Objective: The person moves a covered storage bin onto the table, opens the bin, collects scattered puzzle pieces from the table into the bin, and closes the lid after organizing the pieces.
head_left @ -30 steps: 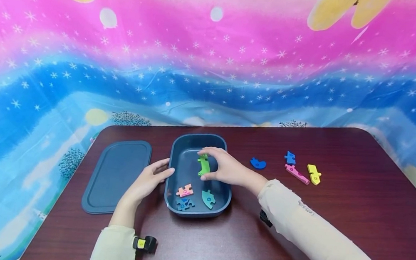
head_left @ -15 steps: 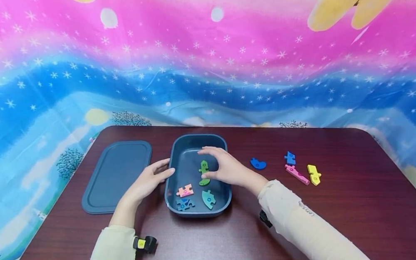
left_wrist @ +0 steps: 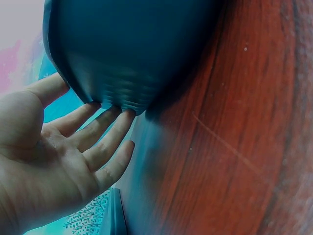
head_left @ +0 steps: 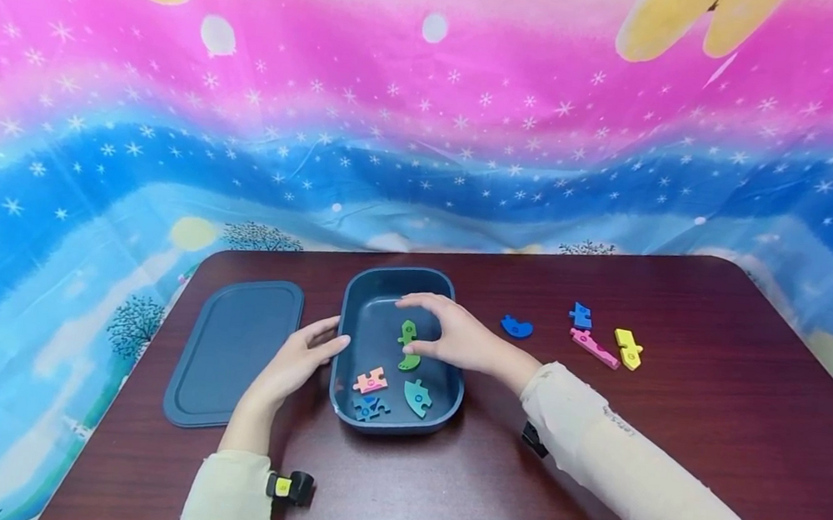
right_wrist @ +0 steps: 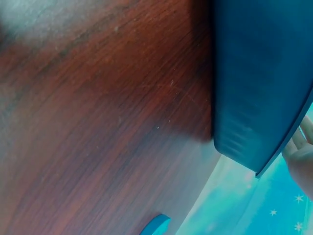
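Observation:
In the head view a dark blue-grey plastic box [head_left: 377, 283] stands on the table. Inside lie a green puzzle piece [head_left: 408, 330], a salmon-pink piece [head_left: 372, 380], a blue patterned piece [head_left: 369, 409] and a teal piece [head_left: 417, 397]. My right hand [head_left: 462, 337] reaches over the box's right wall, thumb and fingers spread apart around nothing. Its thumb overlaps the middle of the green piece. At the left wall is my left hand [head_left: 301, 359], thumb at the rim. The left wrist view has its extended fingers [left_wrist: 105, 139] touching the box's outer side.
Left of the box lies its flat lid [head_left: 238, 352]. On the table to the right are a curved blue piece [head_left: 516, 327], another blue piece [head_left: 581, 314], a long pink piece [head_left: 594, 348] and a yellow piece [head_left: 629, 349]. A printed cloth [head_left: 429, 127] hangs behind the table.
The green puzzle piece has left the right hand's fingers and now lies flat on the box floor, slightly nearer. Both hands have stayed almost where they were.

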Available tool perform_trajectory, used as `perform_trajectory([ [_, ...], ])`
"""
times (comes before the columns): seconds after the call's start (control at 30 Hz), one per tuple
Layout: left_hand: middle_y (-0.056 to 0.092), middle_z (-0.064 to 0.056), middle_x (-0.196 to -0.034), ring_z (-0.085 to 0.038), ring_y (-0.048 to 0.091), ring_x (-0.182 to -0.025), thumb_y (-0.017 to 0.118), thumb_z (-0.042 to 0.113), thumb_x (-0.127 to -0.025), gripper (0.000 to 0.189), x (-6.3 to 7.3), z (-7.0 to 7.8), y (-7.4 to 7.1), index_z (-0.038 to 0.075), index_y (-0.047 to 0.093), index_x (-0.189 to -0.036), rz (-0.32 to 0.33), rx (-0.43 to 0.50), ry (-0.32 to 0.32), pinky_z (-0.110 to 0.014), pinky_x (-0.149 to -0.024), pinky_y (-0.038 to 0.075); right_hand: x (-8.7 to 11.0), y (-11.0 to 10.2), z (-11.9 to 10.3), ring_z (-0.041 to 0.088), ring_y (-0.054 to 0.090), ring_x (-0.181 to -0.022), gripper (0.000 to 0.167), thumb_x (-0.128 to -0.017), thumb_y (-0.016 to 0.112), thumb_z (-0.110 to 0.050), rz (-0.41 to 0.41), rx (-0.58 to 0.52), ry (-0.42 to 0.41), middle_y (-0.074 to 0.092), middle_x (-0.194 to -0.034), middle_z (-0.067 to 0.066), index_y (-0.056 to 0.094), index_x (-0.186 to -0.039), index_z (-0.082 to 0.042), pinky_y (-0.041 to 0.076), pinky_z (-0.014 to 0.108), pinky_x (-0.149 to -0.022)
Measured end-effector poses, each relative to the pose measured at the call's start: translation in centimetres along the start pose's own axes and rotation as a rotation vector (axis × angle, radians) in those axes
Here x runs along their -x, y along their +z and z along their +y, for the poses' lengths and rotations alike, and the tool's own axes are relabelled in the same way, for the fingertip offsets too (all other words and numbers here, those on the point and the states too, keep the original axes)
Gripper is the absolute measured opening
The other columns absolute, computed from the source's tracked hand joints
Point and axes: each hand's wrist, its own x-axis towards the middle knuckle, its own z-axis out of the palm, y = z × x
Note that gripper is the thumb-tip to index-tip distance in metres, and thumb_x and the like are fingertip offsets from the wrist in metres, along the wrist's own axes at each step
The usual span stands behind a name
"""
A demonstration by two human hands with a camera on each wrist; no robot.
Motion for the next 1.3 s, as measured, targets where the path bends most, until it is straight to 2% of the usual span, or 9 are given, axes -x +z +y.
perform_trajectory([
  [0.2,0.043,-0.022,-0.149,-0.036,0.042,-0.137,0.06,0.036,-0.1,0.064,-0.1,0.0,0.0,0.005,0.038,-0.151,-0.002,-0.003,0.004,-0.053,-0.107,0.039,0.6,-0.1,0.0,0.028,0.041,-0.136,0.062,-0.087,0.079,-0.023,0.018,-0.044,-0.032,0.048,-0.146,0.005,0.053,-0.142,-0.016,0.039,0.056,-0.106],
  [0.4,0.044,-0.021,-0.149,-0.036,0.042,-0.137,0.06,0.035,-0.1,0.064,-0.1,0.0,0.0,0.005,0.038,-0.151,-0.006,0.003,0.01,-0.053,-0.107,0.039,0.9,-0.4,0.1,0.022,0.043,-0.134,0.057,-0.088,0.078,-0.021,0.065,-0.042,-0.06,0.051,-0.142,0.001,0.055,-0.14,-0.017,0.04,0.053,-0.106],
  [0.5,0.043,-0.021,-0.15,-0.036,0.042,-0.137,0.061,0.036,-0.099,0.065,0.0,0.2,0.0,0.005,0.038,-0.152,-0.008,0.01,0.009,-0.053,-0.108,0.039,1.1,-0.6,0.2,0.023,0.045,-0.133,0.055,-0.088,0.077,-0.02,0.088,-0.05,-0.074,0.053,-0.14,0.001,0.056,-0.139,-0.016,0.041,0.053,-0.106],
  [0.67,0.042,-0.021,-0.15,-0.036,0.041,-0.138,0.061,0.036,-0.099,0.066,0.1,0.1,-0.1,0.005,0.037,-0.152,-0.014,0.013,0.003,-0.053,-0.108,0.039,1.6,-0.6,0.3,0.029,0.051,-0.124,0.054,-0.088,0.077,-0.02,0.116,-0.095,-0.061,0.054,-0.138,0.0,0.057,-0.138,-0.014,0.047,0.053,-0.098],
  [0.73,0.042,-0.021,-0.151,-0.036,0.041,-0.138,0.061,0.036,-0.099,0.065,0.1,0.1,-0.1,0.005,0.038,-0.152,-0.009,0.016,0.001,-0.052,-0.108,0.039,1.9,-0.5,0.2,0.026,0.052,-0.121,0.053,-0.089,0.077,-0.021,0.13,-0.114,-0.054,0.055,-0.137,-0.001,0.058,-0.137,-0.016,0.049,0.052,-0.095],
  [0.83,0.042,-0.021,-0.151,-0.036,0.041,-0.138,0.061,0.035,-0.099,0.064,0.2,0.1,-0.2,0.006,0.039,-0.151,0.0,0.02,0.003,-0.053,-0.108,0.039,2.1,-0.5,-0.1,0.022,0.052,-0.121,0.05,-0.089,0.076,-0.023,0.155,-0.148,-0.059,0.057,-0.136,-0.003,0.059,-0.136,-0.019,0.048,0.051,-0.097],
  [1.0,0.042,-0.021,-0.151,-0.036,0.04,-0.138,0.061,0.035,-0.099,0.064,0.2,0.1,-0.3,0.006,0.038,-0.151,-0.007,0.02,0.008,-0.053,-0.108,0.038,2.9,-0.7,-0.1,0.019,0.053,-0.122,0.048,-0.09,0.076,-0.02,0.199,-0.209,-0.055,0.059,-0.133,0.0,0.061,-0.135,-0.016,0.044,0.054,-0.102],
  [1.3,0.041,-0.022,-0.151,-0.037,0.04,-0.138,0.062,0.036,-0.099,0.066,0.1,0.2,-0.1,0.006,0.037,-0.152,-0.021,0.02,0.006,-0.054,-0.108,0.038,4.5,-1.7,1.4,0.027,0.057,-0.116,0.047,-0.09,0.076,-0.025,0.245,-0.188,0.005,0.062,-0.127,-0.001,0.061,-0.134,-0.018,0.049,0.046,-0.094],
])
